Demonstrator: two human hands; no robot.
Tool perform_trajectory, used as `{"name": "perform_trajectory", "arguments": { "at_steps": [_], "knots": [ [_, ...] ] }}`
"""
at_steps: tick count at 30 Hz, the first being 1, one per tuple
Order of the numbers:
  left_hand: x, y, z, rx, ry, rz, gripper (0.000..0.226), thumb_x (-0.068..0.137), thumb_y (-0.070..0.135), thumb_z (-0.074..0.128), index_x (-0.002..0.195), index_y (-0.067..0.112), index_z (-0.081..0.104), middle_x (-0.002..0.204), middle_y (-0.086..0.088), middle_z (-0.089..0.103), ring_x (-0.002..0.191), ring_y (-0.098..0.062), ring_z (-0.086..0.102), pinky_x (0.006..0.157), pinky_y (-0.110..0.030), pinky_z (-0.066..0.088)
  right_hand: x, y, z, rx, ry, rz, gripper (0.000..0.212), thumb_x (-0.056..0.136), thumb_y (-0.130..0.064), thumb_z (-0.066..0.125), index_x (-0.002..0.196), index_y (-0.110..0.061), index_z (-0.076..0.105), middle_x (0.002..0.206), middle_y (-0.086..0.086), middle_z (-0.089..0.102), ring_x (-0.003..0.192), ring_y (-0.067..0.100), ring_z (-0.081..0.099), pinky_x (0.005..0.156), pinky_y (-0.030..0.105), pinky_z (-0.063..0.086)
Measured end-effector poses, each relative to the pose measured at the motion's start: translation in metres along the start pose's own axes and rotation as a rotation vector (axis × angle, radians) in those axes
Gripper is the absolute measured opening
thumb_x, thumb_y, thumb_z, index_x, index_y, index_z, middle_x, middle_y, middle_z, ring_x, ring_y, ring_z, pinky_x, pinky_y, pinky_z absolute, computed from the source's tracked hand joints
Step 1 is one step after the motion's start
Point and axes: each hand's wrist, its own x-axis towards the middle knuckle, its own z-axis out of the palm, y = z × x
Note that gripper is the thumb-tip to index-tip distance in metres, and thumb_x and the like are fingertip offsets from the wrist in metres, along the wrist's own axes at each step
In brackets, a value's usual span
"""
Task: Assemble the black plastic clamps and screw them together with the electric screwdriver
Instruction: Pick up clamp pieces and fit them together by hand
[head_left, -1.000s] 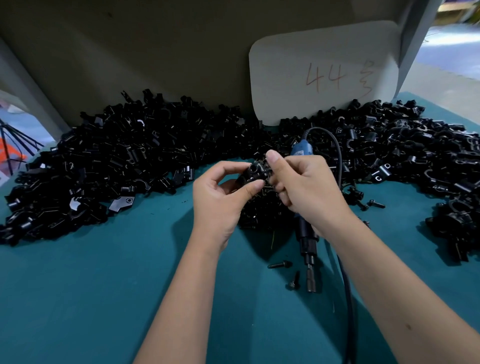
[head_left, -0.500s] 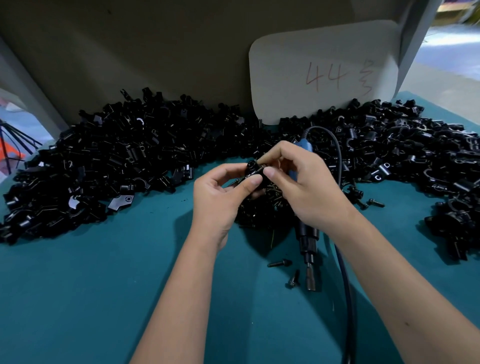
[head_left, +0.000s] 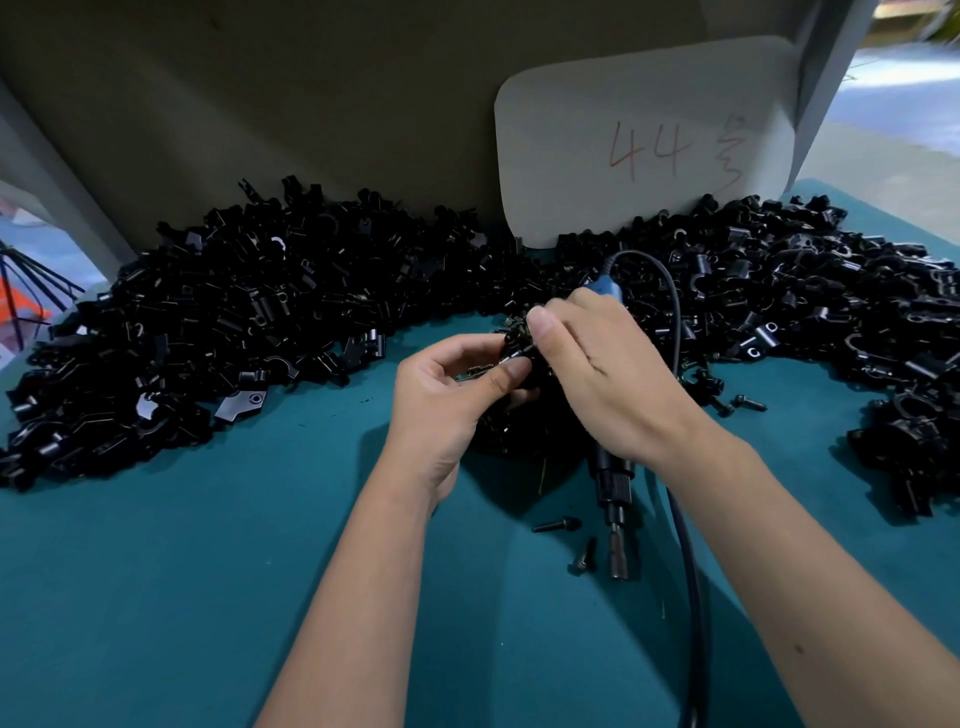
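Both hands around one black clamp above teal table

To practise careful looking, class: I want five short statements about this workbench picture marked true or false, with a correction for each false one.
1. Both hands hold a black clamp together. True; the left hand and right hand both pinch it.
2. The electric screwdriver lies in the left pile. False; it runs under the right hand, its bit towards the person.
3. The card reads "44". True, with a further mark beside it.
4. The tabletop is red. False; it is teal.
5. Loose screws lie near the screwdriver's tip. True.
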Motion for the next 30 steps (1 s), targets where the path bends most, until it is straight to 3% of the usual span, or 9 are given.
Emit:
{"name": "perform_trajectory", "arguments": {
  "at_steps": [2, 4, 6, 9, 14, 18, 23, 27, 30],
  "knots": [
    [0.0, 0.0, 0.001, -0.035, -0.022, 0.003, 0.032, 0.071, 0.008, 0.081, 0.102, 0.001, 0.075, 0.095, -0.014, 0.078, 0.082, -0.024, 0.075, 0.073, -0.03, 0.063, 0.0, 0.004, 0.002, -0.056, -0.032, -0.048, 0.032, 0.109, -0.042, 0.036, 0.084, -0.024, 0.044, 0.091, -0.001, 0.045, 0.093, 0.023, 0.041, 0.083, 0.033, 0.034],
    [-0.001, 0.001, 0.001, -0.02, -0.044, 0.005, 0.032, 0.073, 0.008, 0.081, 0.103, -0.001, 0.075, 0.096, -0.014, 0.078, 0.084, -0.024, 0.076, 0.073, -0.03, 0.062, 0.001, 0.005, 0.002, -0.067, -0.024, -0.077, 0.03, 0.109, -0.038, 0.042, 0.08, -0.028, 0.045, 0.09, -0.001, 0.043, 0.093, 0.023, 0.04, 0.083, 0.032, 0.033],
    [-0.002, 0.001, 0.002, -0.002, -0.061, 0.006, 0.029, 0.073, 0.009, 0.081, 0.101, 0.002, 0.077, 0.096, -0.015, 0.078, 0.084, -0.025, 0.076, 0.072, -0.029, 0.062, 0.003, 0.004, -0.001, -0.036, -0.012, -0.054, 0.038, 0.106, -0.05, 0.041, 0.069, -0.039, 0.044, 0.084, -0.001, 0.044, 0.09, 0.023, 0.043, 0.08, 0.035, 0.037],
    [-0.002, 0.001, 0.004, -0.002, -0.06, -0.002, 0.028, 0.071, 0.009, 0.082, 0.098, 0.005, 0.078, 0.096, -0.015, 0.078, 0.084, -0.026, 0.076, 0.073, -0.029, 0.061, 0.002, 0.004, -0.005, -0.046, 0.006, -0.036, 0.05, 0.103, -0.063, 0.03, 0.06, -0.042, 0.043, 0.078, -0.003, 0.043, 0.086, 0.021, 0.043, 0.074, 0.035, 0.037],
    [-0.001, 0.002, 0.003, -0.013, -0.039, -0.01, 0.03, 0.07, 0.007, 0.082, 0.099, 0.002, 0.075, 0.094, -0.012, 0.078, 0.082, -0.025, 0.075, 0.071, -0.029, 0.062, -0.004, 0.012, 0.002, -0.15, 0.021, -0.091, 0.027, 0.111, -0.038, 0.033, 0.089, -0.029, 0.045, 0.097, -0.007, 0.042, 0.099, 0.02, 0.031, 0.093, 0.047, 0.039],
    [-0.003, 0.004, 0.004, -0.025, -0.049, -0.029, 0.024, 0.071, 0.008, 0.081, 0.095, 0.005, 0.078, 0.094, -0.015, 0.078, 0.083, -0.025, 0.075, 0.072, -0.031, 0.062, -0.001, 0.007, 0.007, -0.14, 0.129, -0.11, 0.033, 0.11, -0.034, 0.039, 0.081, -0.024, 0.048, 0.088, -0.001, 0.046, 0.092, 0.023, 0.036, 0.086, 0.05, 0.04],
    [-0.004, 0.006, 0.004, -0.025, -0.059, -0.034, 0.023, 0.072, 0.01, 0.081, 0.094, 0.009, 0.079, 0.095, -0.017, 0.078, 0.082, -0.025, 0.077, 0.073, -0.031, 0.062, 0.0, -0.004, 0.012, -0.105, 0.236, -0.04, 0.049, 0.11, -0.04, 0.043, 0.063, -0.024, 0.046, 0.07, -0.004, 0.042, 0.083, 0.025, 0.041, 0.078, 0.044, 0.039],
    [-0.004, 0.009, 0.005, -0.142, -0.003, -0.108, 0.027, 0.076, 0.016, 0.077, 0.1, 0.005, 0.074, 0.092, -0.01, 0.078, 0.081, -0.022, 0.076, 0.071, -0.024, 0.06, 0.0, -0.001, 0.006, -0.062, 0.215, -0.008, 0.042, 0.11, -0.045, 0.037, 0.077, -0.022, 0.048, 0.075, -0.008, 0.048, 0.083, 0.022, 0.043, 0.076, 0.037, 0.037],
    [-0.003, 0.01, 0.001, -0.253, 0.012, -0.194, 0.011, 0.079, 0.018, 0.075, 0.088, 0.013, 0.078, 0.088, -0.005, 0.077, 0.076, -0.021, 0.076, 0.067, -0.02, 0.059, 0.0, 0.007, 0.001, -0.014, 0.129, -0.025, 0.036, 0.111, -0.036, 0.042, 0.08, -0.017, 0.048, 0.071, -0.007, 0.048, 0.072, 0.017, 0.045, 0.067, 0.036, 0.036]
  ]
}}
